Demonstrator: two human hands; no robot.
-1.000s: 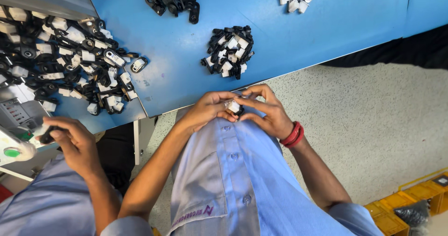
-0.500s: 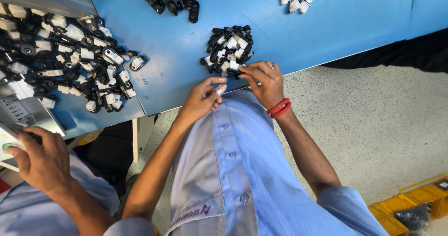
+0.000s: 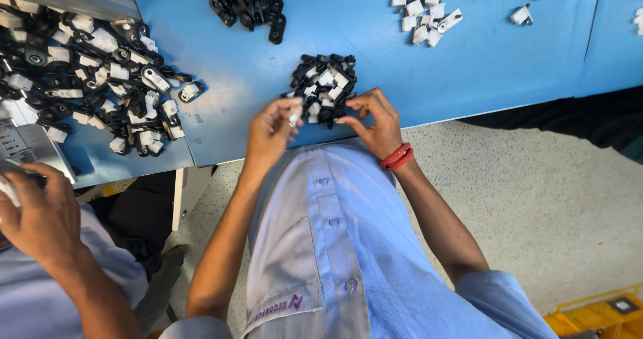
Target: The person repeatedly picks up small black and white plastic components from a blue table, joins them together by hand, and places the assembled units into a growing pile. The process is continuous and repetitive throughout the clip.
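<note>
Head view: looks straight down over the person's chest onto a workbench edge and the floor below it.
Floor: pale speckled terrazzo-type surface [image 3: 536, 198], filling the right and lower right; a yellow crate corner [image 3: 606, 312] sits at the bottom right.
Table: blue work table [image 3: 469, 64] across the top of the frame, its near edge running just above both hands; a second blue panel adjoins it at the far right.
Shirt: light blue buttoned work shirt [image 3: 335, 245] in the centre foreground.
Large pile: mixed black and white plastic clips [image 3: 94, 78] heaped on the table's left part, well apart from the hands.
Co-worker's hand: another person's hand [image 3: 40, 215] at the lower left, beside a grey device [image 3: 23, 145]; what it grips cannot be told.
Black pile: all-black clips [image 3: 244, 1] at the top edge.
White group: loose white clips [image 3: 422, 11] at the upper right, a few strays further right.
Small pile: black and white clips [image 3: 323, 88] near the table edge, between and just above the hands.
Right hand: right hand [image 3: 375, 121], red bangles at the wrist, fingers curled with tips touching the small pile's near edge; whether it grips a piece cannot be told.
Left hand: left hand [image 3: 271, 134], fingers pinched narrow.
Held piece: small white clip [image 3: 293, 118] between left thumb and fingertips, just beside the small pile.
</note>
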